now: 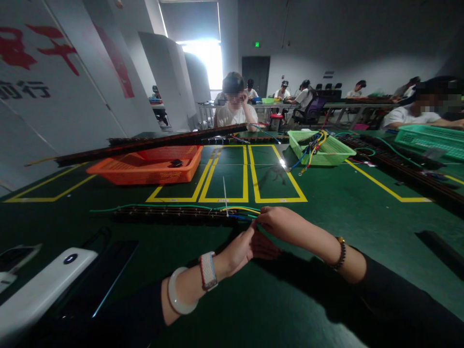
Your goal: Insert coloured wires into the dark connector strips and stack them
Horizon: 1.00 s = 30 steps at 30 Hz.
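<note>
A long dark strip (170, 212) with a row of metal contacts lies crosswise on the green table. A green wire (137, 208) runs along it, and yellow wires (237, 210) and a blue wire (239, 218) come out at its right end. A white cable tie (225, 193) loops there, its tail sticking up. My right hand (281, 221) is closed in a pinch on the wire ends. Close below it, my left hand (250, 246) has its thumb against the same wires, seemingly gripping them; its other fingers reach underneath, partly in shadow.
Beyond the strip stand an orange basket (152, 166), with a longer dark strip (152, 142) across it, and a light green basket (322, 150) of wires. More strips (406, 169) lie right. A white power bank (47, 290) and dark phone (97, 280) lie near left. People sit beyond.
</note>
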Motion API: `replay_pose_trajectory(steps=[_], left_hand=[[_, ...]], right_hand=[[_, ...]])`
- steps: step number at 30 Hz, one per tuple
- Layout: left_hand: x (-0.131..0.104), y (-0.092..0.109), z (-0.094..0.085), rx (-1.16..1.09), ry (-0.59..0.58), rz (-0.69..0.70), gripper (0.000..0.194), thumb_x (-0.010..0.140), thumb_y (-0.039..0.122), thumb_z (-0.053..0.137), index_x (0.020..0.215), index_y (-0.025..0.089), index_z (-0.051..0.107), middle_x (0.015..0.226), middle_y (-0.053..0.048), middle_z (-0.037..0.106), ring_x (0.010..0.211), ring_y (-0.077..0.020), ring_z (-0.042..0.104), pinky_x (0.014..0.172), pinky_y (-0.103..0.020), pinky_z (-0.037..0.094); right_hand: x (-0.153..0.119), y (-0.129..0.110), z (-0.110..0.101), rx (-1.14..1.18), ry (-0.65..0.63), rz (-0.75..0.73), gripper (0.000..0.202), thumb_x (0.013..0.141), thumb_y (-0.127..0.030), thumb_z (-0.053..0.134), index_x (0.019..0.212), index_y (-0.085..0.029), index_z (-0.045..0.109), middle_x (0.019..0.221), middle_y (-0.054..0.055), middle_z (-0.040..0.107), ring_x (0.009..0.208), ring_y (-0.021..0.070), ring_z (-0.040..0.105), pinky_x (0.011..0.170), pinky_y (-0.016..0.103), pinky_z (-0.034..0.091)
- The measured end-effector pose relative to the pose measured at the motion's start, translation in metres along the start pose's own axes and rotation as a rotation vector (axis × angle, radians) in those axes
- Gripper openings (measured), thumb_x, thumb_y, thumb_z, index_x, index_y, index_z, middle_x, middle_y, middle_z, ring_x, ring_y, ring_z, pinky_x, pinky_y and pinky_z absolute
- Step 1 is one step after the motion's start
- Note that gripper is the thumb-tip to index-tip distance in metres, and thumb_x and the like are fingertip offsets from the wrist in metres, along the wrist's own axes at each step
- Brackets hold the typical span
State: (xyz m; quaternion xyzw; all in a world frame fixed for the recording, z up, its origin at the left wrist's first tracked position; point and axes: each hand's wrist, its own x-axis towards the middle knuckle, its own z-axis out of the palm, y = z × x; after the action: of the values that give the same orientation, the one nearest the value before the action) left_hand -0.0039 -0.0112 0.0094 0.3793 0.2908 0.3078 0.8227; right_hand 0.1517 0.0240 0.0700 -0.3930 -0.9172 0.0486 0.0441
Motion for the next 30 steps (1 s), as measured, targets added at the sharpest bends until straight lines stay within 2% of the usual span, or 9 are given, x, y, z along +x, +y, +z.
replay_pose_trajectory(steps=[7,10,12,15,17,20,24,27,30], left_hand=[[0.0,0.004,0.003,0.075,0.024,-0.022,0.059,0.091,0.055,0.03,0.083,0.009,0.064,0.096,-0.021,0.069,0.089,-0.0251,0.067,0.09,-0.041,0.047],[0.001,0.002,0.002,0.077,0.009,-0.012,0.056,0.09,0.056,0.033,0.083,0.009,0.063,0.095,-0.02,0.069,0.089,-0.0245,0.067,0.09,-0.041,0.047],[0.001,0.001,0.001,0.071,0.014,-0.001,0.056,0.089,0.056,0.034,0.082,0.009,0.063,0.093,-0.019,0.069,0.088,-0.0244,0.067,0.09,-0.042,0.047],[0.002,-0.001,0.001,0.079,0.008,0.017,0.056,0.09,0.055,0.032,0.081,0.009,0.062,0.092,-0.019,0.069,0.088,-0.0249,0.067,0.09,-0.043,0.047],[0.001,0.0,0.001,0.094,-0.005,0.023,0.056,0.092,0.053,0.03,0.082,0.008,0.062,0.094,-0.02,0.069,0.089,-0.0252,0.067,0.09,-0.044,0.046],[0.0,0.0,0.003,0.113,-0.006,0.025,0.051,0.093,0.049,0.031,0.083,0.009,0.061,0.094,-0.021,0.069,0.089,-0.0251,0.067,0.09,-0.044,0.047],[-0.001,0.002,0.005,0.127,-0.008,0.03,0.049,0.093,0.048,0.031,0.084,0.009,0.06,0.095,-0.021,0.069,0.09,-0.025,0.067,0.09,-0.044,0.047],[-0.001,0.002,0.005,0.135,-0.008,0.03,0.05,0.091,0.051,0.034,0.085,0.009,0.06,0.096,-0.021,0.069,0.09,-0.025,0.066,0.09,-0.044,0.046],[-0.001,0.002,0.004,0.128,-0.017,0.028,0.051,0.09,0.053,0.035,0.085,0.009,0.06,0.096,-0.02,0.068,0.091,-0.025,0.066,0.09,-0.044,0.046]], right_hand=[[0.008,0.017,0.02,0.041,-0.025,-0.036,0.021,0.085,-0.005,0.049,0.084,-0.013,0.068,0.081,0.007,0.066,0.071,0.013,0.058,0.064,0.023,0.043],[0.01,0.022,0.026,0.108,0.056,-0.089,0.017,0.084,-0.007,0.054,0.084,-0.015,0.069,0.077,0.005,0.064,0.074,0.014,0.057,0.071,0.025,0.043],[0.012,0.026,0.03,0.145,0.164,-0.079,0.015,0.08,-0.012,0.062,0.093,-0.016,0.068,0.085,0.007,0.063,0.082,0.0169,0.056,0.075,0.029,0.044],[0.014,0.03,0.042,0.181,0.317,-0.008,0.042,0.073,-0.026,0.072,0.113,-0.016,0.061,0.104,0.012,0.059,0.095,0.0226,0.054,0.083,0.036,0.044],[0.016,0.033,0.052,0.233,0.342,0.02,0.058,0.072,-0.031,0.074,0.124,-0.015,0.054,0.116,0.015,0.055,0.104,0.0249,0.052,0.089,0.04,0.043],[0.021,0.036,0.065,0.313,0.297,0.071,0.07,0.07,-0.032,0.074,0.131,-0.013,0.048,0.124,0.018,0.053,0.112,0.0274,0.05,0.095,0.043,0.039],[0.029,0.042,0.07,0.444,0.245,0.144,0.069,0.067,-0.032,0.076,0.129,-0.013,0.052,0.114,0.015,0.061,0.105,0.0259,0.055,0.092,0.041,0.041],[0.033,0.045,0.066,0.608,0.161,0.166,0.056,0.068,-0.029,0.074,0.119,-0.013,0.059,0.101,0.009,0.066,0.088,0.0199,0.06,0.078,0.031,0.046],[0.035,0.046,0.062,0.604,0.081,0.179,0.031,0.07,-0.032,0.071,0.093,-0.012,0.066,0.076,0.002,0.064,0.068,0.0147,0.056,0.061,0.025,0.041]])
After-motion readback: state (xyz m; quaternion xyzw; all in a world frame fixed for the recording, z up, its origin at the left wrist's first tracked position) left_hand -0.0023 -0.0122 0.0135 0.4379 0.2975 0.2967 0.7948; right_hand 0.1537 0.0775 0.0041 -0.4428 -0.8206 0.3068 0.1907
